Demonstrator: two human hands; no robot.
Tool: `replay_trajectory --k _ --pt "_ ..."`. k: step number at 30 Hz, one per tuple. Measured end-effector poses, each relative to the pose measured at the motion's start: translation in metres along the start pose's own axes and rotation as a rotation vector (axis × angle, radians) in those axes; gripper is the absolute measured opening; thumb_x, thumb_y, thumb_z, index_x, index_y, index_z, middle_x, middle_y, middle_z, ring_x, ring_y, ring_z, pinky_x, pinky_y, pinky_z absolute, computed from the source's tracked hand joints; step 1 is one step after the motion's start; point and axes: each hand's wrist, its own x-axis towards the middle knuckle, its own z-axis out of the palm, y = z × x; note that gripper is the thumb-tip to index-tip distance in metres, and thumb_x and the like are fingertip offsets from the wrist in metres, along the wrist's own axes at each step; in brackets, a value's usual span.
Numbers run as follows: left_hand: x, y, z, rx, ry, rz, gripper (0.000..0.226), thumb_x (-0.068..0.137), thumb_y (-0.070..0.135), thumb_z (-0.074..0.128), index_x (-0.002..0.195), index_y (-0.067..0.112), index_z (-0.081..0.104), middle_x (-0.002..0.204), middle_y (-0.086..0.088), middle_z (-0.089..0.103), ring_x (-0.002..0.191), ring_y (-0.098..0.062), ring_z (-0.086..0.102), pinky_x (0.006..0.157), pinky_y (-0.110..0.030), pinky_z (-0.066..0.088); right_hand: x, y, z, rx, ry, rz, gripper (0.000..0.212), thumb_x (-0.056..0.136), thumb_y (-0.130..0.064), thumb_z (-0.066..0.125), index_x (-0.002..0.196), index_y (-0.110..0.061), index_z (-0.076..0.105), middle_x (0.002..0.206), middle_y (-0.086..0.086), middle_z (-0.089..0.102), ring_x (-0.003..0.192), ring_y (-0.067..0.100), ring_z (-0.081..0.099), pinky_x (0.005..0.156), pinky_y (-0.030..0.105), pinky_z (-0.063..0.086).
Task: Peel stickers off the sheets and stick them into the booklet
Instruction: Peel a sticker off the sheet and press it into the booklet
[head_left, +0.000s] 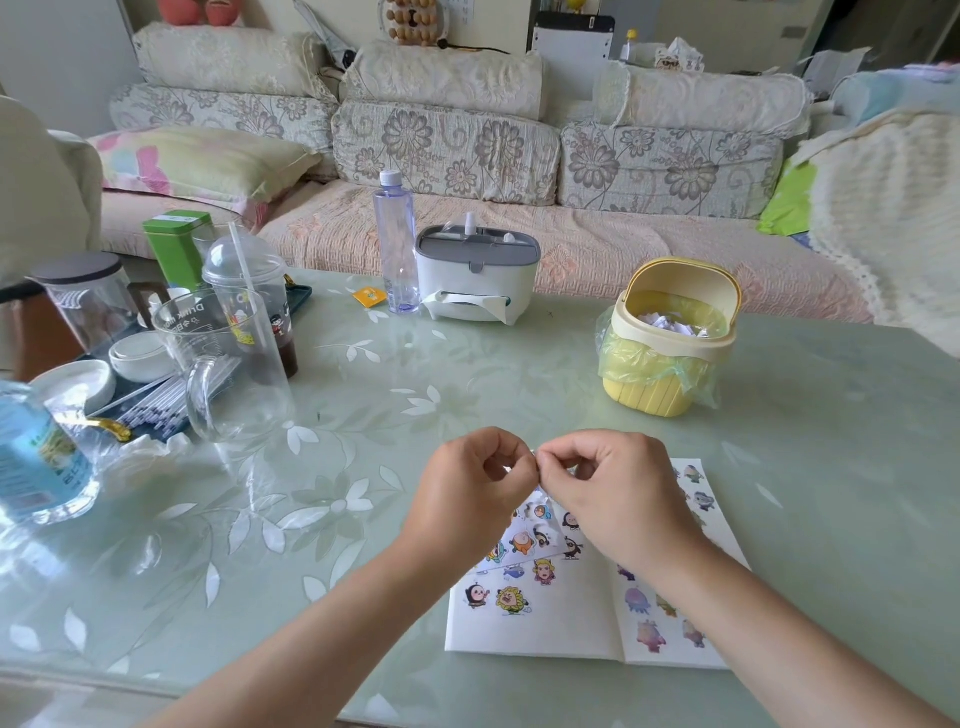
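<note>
Left hand (475, 480) and right hand (618, 486): fingertips pinched together on a sticker sheet (524, 538), lifted over the open booklet (550, 618) lying near right on the table (363, 519); yellow bin (670, 338) beyond

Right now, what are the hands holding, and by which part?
Both hands, left hand and right hand, pinch the top edge of a sticker sheet between fingertips, above the open booklet. Whether a sticker is already peeled free cannot be told.
</note>
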Motion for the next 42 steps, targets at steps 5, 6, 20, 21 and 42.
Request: replay_trajectory --k 5,6,20,21,42 --pt "0.000 0.000 0.000 -0.019 -0.003 -0.006 0.015 0.090 0.021 0.064 0.076 0.020 0.066 0.071 -0.012 0.065 0.053 -0.020 0.056 0.051 -0.029 0.044 0.001 0.001 0.002 0.002 0.030 0.026 0.015 0.086 -0.015 0.073 0.075 -0.024 0.078 0.046 -0.022 0.055 0.043 0.003 0.048 0.048 0.008 0.035" --pt "0.001 0.000 -0.001 -0.024 -0.003 -0.010 0.015 0.090 0.021 0.064 0.076 0.020 0.067 0.069 -0.009 0.064 0.053 -0.019 0.058 0.051 -0.029 0.045 0.002 0.002 0.003 0.018 0.032 0.038 0.016 0.087 -0.017 0.073 0.075 -0.025 0.078 0.048 -0.020 0.058 0.043 0.004 0.047 0.048 0.010 0.036" --pt "0.005 -0.005 -0.010 0.060 -0.014 0.079 0.004 0.092 0.030 0.067 0.089 0.032 0.067 0.080 0.014 0.068 0.074 -0.004 0.064 0.070 -0.028 0.056 0.006 0.008 0.001 0.141 -0.032 0.111 0.013 0.089 -0.021 0.072 0.078 -0.026 0.078 0.051 -0.010 0.063 0.047 0.008 0.052 0.054 0.018 0.046" --pt "0.005 -0.004 -0.010 0.062 0.023 0.107 0.007 0.091 0.031 0.069 0.096 0.034 0.065 0.089 0.018 0.067 0.084 0.002 0.061 0.074 -0.022 0.053 0.007 0.008 0.001 0.154 -0.033 0.116 0.014 0.089 -0.020 0.072 0.077 -0.025 0.077 0.051 -0.008 0.063 0.047 0.008 0.052 0.053 0.018 0.045" --pt "0.008 -0.001 -0.009 0.025 -0.074 0.049 0.011 0.094 0.020 0.066 0.083 0.021 0.068 0.068 0.016 0.070 0.058 0.005 0.058 0.058 -0.011 0.043 0.011 0.012 0.007 0.121 -0.043 0.136 0.019 0.088 -0.012 0.069 0.071 -0.020 0.075 0.047 -0.017 0.057 0.043 0.001 0.047 0.052 0.011 0.038"
